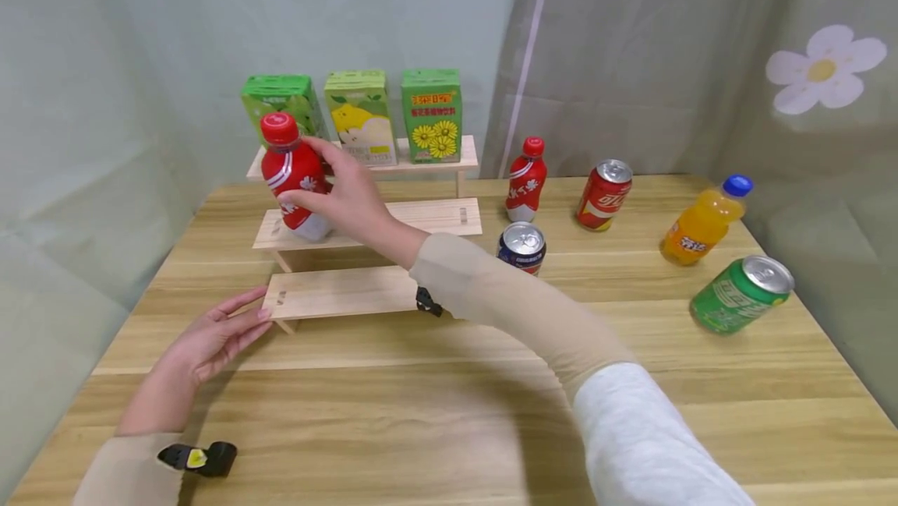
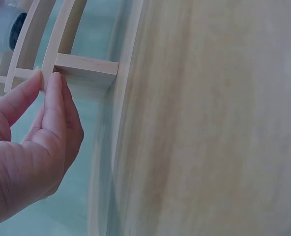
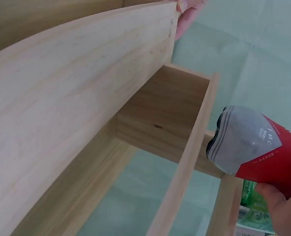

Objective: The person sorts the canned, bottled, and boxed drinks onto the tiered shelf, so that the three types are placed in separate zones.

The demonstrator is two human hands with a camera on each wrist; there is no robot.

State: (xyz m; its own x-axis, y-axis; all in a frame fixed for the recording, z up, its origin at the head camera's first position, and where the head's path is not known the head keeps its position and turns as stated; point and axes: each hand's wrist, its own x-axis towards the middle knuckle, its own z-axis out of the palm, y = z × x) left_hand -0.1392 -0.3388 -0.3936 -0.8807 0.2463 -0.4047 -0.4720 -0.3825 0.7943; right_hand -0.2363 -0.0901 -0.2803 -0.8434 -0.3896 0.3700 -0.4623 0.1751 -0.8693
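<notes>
My right hand (image 1: 351, 198) grips a red-labelled plastic bottle (image 1: 298, 178) with a red cap, fingers and thumb round its sides. The bottle is held cap up, slightly tilted, at the left end of the middle tier (image 1: 428, 216) of a wooden three-step display shelf. In the right wrist view, the base of the bottle (image 3: 244, 140) is close to a tier; whether they touch I cannot tell. Lower down, my left hand (image 1: 210, 338) pinches the left end of the bottom tier (image 1: 344, 293) between thumb and fingers, as the left wrist view shows.
Three drink cartons, green (image 1: 277, 89), yellow-green (image 1: 361, 124) and chrysanthemum (image 1: 431, 120), stand on the top tier. Right of the shelf are another red bottle (image 1: 526, 182), a red can (image 1: 605, 198), a dark blue can (image 1: 522, 245), an orange soda bottle (image 1: 698, 225) and a green can (image 1: 737, 295).
</notes>
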